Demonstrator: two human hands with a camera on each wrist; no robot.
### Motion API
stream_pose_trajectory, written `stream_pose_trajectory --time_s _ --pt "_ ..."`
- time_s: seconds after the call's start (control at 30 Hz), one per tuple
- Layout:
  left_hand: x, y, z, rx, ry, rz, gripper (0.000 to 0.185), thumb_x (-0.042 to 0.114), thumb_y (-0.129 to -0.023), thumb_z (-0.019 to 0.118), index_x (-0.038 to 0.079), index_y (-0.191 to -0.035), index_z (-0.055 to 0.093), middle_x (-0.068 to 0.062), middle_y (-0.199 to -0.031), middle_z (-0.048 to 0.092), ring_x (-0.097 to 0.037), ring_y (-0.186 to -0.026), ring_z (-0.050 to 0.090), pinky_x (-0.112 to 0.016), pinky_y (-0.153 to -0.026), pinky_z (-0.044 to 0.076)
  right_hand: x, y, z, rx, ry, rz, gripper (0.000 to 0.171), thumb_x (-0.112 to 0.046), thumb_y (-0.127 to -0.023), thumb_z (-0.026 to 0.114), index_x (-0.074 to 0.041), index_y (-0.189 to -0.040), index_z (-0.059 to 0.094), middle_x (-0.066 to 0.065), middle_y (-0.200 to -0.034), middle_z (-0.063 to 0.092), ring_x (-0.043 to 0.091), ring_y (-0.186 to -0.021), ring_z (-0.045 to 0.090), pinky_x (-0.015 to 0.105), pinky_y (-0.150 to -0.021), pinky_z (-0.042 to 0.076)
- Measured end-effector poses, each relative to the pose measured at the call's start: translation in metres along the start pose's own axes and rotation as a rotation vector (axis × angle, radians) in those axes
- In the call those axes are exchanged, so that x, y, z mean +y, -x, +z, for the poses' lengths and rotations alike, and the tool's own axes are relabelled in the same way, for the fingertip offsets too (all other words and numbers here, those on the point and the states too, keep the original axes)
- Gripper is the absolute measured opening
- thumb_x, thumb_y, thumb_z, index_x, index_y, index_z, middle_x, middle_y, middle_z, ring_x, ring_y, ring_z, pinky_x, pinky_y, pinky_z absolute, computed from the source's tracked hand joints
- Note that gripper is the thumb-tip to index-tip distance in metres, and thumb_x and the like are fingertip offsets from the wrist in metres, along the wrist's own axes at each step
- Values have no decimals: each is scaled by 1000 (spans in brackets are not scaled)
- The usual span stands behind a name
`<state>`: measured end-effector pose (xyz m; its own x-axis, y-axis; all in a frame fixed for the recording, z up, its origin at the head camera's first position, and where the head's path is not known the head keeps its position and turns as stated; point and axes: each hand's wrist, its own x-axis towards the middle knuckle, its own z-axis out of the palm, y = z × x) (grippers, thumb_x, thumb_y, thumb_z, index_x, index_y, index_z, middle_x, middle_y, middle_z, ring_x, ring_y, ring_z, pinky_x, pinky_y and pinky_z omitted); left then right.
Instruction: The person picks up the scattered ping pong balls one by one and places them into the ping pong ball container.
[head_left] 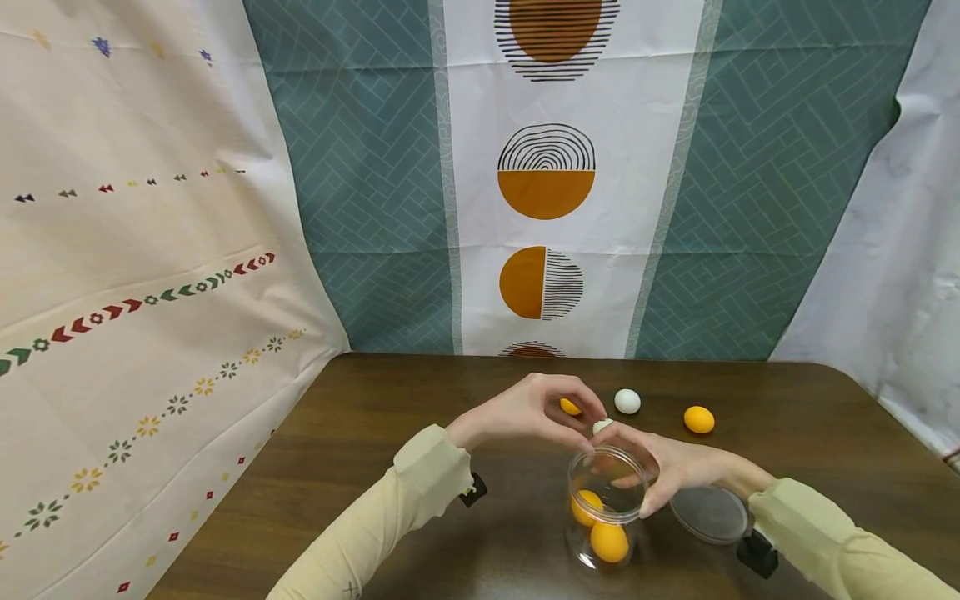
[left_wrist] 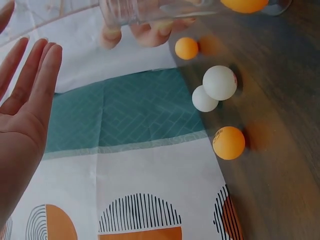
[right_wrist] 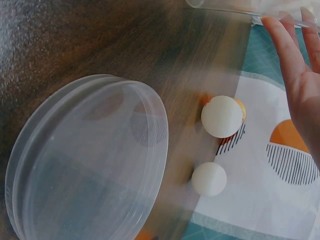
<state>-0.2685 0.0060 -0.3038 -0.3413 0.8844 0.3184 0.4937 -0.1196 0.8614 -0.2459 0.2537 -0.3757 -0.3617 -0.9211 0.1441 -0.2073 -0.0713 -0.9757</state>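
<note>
A clear plastic jar [head_left: 606, 510] stands near the table's front edge with two orange balls [head_left: 600, 527] inside. My right hand [head_left: 651, 472] grips the jar's open top from the right, and its fingers [left_wrist: 150, 33] show through the jar wall. Just above and behind the mouth hovers my left hand [head_left: 588, 417]. Its palm and straight fingers [left_wrist: 31, 85] hold nothing in the left wrist view. A white ball [head_left: 602, 426] lies by the fingertips, with an orange ball [head_left: 569, 407] behind them.
The jar's clear lid [head_left: 708, 514] lies flat on the dark wooden table [head_left: 375, 433], right of the jar. Farther back lie another white ball [head_left: 627, 401] and an orange ball [head_left: 698, 419]. Patterned cloth backdrops close off the table's far edge and left side.
</note>
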Motion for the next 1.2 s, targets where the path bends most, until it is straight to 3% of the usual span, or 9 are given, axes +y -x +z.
stream_pose_trajectory --time_s 0.4,0.63,0.77,0.97,1.2 --pt "-4 -1 -11 139 -111 23 30 6 -78 71 10 -105 60 -1 -99 61 -15 -94 56 -32 -79 47 2 0 0 7 13 -21 74 -6 -77 70 0 -132 22 23 -136 24 36 -124 26 58 -89 31" --pt "21 1 -7 207 -100 47 35 -3 -79 67 1 -111 55 -6 -98 60 -18 -93 56 -34 -78 47 1 -1 0 3 13 -37 75 -4 -76 70 1 -133 22 24 -135 26 39 -122 27 59 -88 31" --pt "16 0 -8 222 -89 42 35 -4 -79 66 0 -112 54 -8 -99 60 -21 -93 56 -34 -78 47 1 -1 0 4 24 -23 75 -6 -77 71 0 -133 22 23 -135 25 38 -122 28 59 -88 32" --pt "9 -4 -12 236 -87 31 36 -4 -81 64 -4 -114 52 -21 -107 56 -25 -96 56 -34 -79 46 1 0 -1 0 21 -35 74 -4 -77 70 1 -133 21 24 -135 25 39 -122 28 59 -88 32" --pt "0 -5 -16 267 -76 8 35 -4 -81 65 -4 -114 53 -20 -109 55 -27 -97 56 -33 -80 46 2 -1 -2 1 39 -14 74 -11 -78 70 -1 -133 21 23 -134 27 40 -120 29 57 -88 33"
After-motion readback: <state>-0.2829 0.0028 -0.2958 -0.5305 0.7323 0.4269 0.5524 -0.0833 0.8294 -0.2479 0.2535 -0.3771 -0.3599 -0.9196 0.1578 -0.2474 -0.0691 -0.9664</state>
